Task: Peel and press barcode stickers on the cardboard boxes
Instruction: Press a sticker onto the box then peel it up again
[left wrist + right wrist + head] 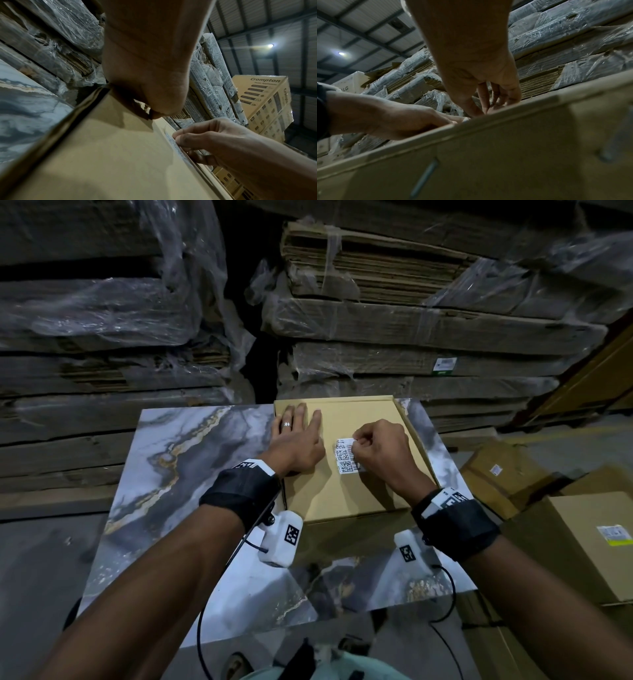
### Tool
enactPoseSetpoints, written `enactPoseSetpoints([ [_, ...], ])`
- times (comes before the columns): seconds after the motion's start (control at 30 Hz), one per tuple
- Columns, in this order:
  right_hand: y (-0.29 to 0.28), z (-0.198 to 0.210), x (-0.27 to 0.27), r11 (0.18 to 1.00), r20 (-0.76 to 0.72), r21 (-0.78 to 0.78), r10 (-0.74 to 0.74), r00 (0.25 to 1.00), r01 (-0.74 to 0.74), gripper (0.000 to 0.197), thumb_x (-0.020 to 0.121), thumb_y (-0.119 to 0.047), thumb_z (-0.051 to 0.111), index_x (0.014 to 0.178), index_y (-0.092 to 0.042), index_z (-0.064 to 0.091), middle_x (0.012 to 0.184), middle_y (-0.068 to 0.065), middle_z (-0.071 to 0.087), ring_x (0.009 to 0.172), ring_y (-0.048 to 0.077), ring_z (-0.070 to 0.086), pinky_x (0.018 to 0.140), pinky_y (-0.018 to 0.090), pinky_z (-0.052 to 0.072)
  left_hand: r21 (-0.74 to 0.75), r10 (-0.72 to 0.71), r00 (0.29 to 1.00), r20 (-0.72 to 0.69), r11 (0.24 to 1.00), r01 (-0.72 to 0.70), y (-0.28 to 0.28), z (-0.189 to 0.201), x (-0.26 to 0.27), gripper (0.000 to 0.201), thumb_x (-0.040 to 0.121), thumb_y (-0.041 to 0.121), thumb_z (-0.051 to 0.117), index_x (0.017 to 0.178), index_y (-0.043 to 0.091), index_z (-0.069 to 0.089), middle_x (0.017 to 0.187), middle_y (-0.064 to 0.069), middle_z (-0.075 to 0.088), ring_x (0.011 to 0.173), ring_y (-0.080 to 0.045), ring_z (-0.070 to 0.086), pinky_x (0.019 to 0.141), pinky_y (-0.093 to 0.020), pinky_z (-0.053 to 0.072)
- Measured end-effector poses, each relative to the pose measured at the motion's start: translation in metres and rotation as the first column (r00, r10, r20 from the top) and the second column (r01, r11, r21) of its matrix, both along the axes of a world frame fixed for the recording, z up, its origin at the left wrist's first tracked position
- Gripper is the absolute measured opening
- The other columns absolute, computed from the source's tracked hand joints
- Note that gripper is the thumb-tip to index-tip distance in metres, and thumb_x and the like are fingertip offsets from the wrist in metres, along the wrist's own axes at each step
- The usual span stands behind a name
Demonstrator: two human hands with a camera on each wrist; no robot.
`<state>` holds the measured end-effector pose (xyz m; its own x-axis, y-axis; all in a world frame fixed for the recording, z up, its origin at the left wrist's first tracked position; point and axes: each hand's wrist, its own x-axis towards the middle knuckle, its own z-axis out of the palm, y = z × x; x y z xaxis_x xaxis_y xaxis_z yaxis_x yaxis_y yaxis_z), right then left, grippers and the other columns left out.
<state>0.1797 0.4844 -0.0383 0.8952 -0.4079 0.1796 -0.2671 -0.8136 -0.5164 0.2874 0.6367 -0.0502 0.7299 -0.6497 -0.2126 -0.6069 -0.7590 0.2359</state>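
Marble-patterned bench point(191, 460): left hand point(298, 443) flat, steadying stiff cardboard box point(342, 494); right hand point(376, 448) pinches flimsy barcode sticker point(344, 455) at its edge; likely best handled by corners.

Head cam looks down; wrist cams low, close; all share box point(346, 491).

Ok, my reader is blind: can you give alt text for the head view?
A right hand pinches a barcode sticker lying on a flat cardboard box, while the left hand lies flat on the box. The box sits on a marbled table, with plastic-wrapped cardboard stacks behind.
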Motion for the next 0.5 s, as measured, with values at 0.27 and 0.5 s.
enactPoseSetpoints([
  [0.27,-0.002,0.006,0.011,0.999,-0.141,0.037,-0.033,0.99,0.039,0.013,0.089,-0.014,0.064,0.091,-0.012,0.076,0.086,0.005,0.074,0.084,0.021,0.068,0.062,0.025,0.046,-0.006,0.001,1.0,0.0,1.0,-0.001,0.0,0.001,0.0,0.065,0.105,0.036,0.029,0.162,0.023,0.0,0.169,-0.012,-0.012,0.155,-0.03,-0.012,0.123,-0.047,-0.005],
  [0.5,-0.013,0.007,-0.003,0.999,-0.049,0.037,0.041,0.998,-0.039,0.021,0.089,-0.022,0.073,0.108,-0.013,0.073,0.088,0.002,0.073,0.078,0.013,0.066,0.062,0.025,0.051,-0.011,0.015,1.0,-0.01,1.0,-0.015,0.0,0.001,0.0,0.064,0.105,0.035,0.028,0.162,0.023,0.001,0.169,-0.011,-0.012,0.155,-0.03,-0.013,0.124,-0.047,-0.006],
])
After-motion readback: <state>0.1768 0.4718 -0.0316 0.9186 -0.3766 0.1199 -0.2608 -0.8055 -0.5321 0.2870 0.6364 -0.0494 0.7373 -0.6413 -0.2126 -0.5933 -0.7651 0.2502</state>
